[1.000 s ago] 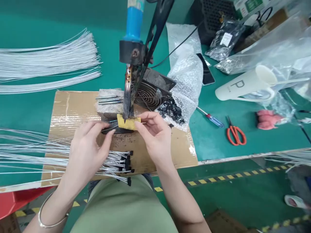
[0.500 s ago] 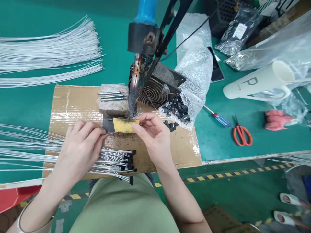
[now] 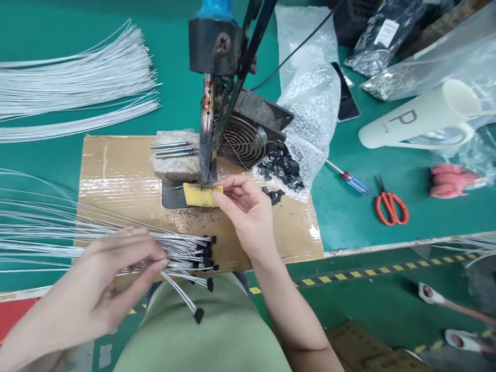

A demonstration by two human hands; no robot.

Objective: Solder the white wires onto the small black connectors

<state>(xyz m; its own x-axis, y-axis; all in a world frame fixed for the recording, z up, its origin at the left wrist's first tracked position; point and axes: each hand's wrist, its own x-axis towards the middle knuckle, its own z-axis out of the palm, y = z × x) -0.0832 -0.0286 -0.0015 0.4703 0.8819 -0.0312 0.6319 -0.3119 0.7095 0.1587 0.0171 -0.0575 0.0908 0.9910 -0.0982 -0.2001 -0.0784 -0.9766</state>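
Observation:
My left hand (image 3: pixel 120 279), slightly blurred, is pinched on a few grey wires (image 3: pixel 179 292) that end in a black connector (image 3: pixel 199 314) over my lap. Beside it on the cardboard lies a bundle of similar wires (image 3: pixel 182 243) with black connectors at their ends. My right hand (image 3: pixel 248 212) grips the right end of a flat yellow piece (image 3: pixel 201 195) that looks like a sponge, dark-stained along its top edge. Just above that edge is the tip of a clamped soldering iron (image 3: pixel 206 129); whether they touch is hard to tell.
A small round-grilled fan (image 3: pixel 246 139) stands behind the iron. Loose black connectors (image 3: pixel 282 168) lie on bubble wrap (image 3: pixel 310 93). To the right are a screwdriver (image 3: pixel 354 182), red-handled scissors (image 3: pixel 391 207) and a white mug (image 3: pixel 422 116). More wires (image 3: pixel 77 82) lie far left.
My left hand has moved down and toward me, away from the iron, and wires with a black connector now stick out from its fingers. My right hand stays at the yellow piece.

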